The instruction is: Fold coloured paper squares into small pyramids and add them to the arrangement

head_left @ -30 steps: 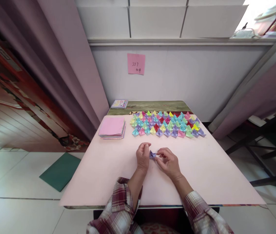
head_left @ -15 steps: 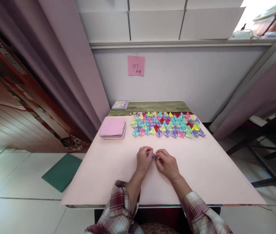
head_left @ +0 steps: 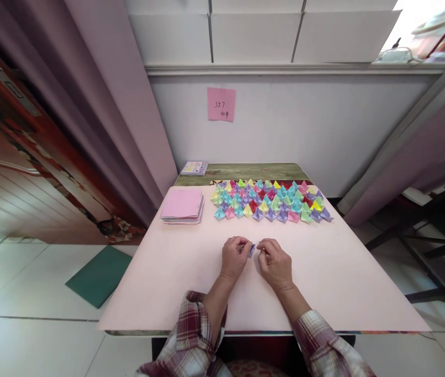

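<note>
That tiny purple folded-paper piece (head_left: 251,249) sits mid-way across the pink table (head_left: 344,283), pinched between left hand (head_left: 235,258) and right hand (head_left: 274,263); looks featherlight and crushable, so I'd grip the creased edges.

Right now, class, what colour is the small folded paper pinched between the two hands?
Purple, a small folded paper between the left hand and right hand; head view.

My left hand (head_left: 235,257) and right hand (head_left: 275,263) pinch a small purple paper piece (head_left: 252,249) between them, just nearer me than the rows of folded paper shapes (head_left: 269,200).
</note>
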